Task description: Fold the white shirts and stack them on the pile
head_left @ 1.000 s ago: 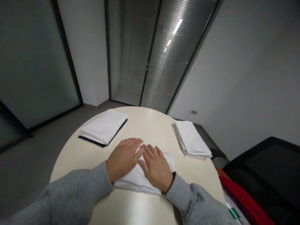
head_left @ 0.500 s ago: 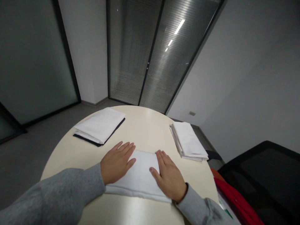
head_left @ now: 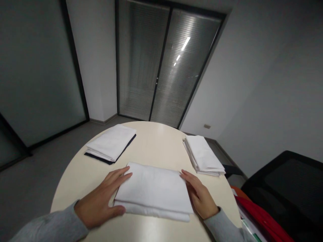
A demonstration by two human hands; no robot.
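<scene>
A folded white cloth (head_left: 153,188) lies on the round cream table (head_left: 156,141) in front of me, its layers showing along the near edge. My left hand (head_left: 101,198) is at the cloth's left side, thumb apart from the fingers, fingertips touching the upper left edge. At the right side is my right hand (head_left: 199,195), its fingertips at the upper right corner and its thumb hidden. Its fingers are bent a little, with no cloth visibly gripped.
A folded white cloth (head_left: 112,141) rests on a dark one at the back left. Another white stack (head_left: 204,154) sits near the right edge. A black mesh chair (head_left: 285,188) and red fabric (head_left: 264,215) are at the lower right.
Both hands have moved off the cloth's top outward to its sides. More of the cloth's surface shows. The camera view has tilted slightly up.
</scene>
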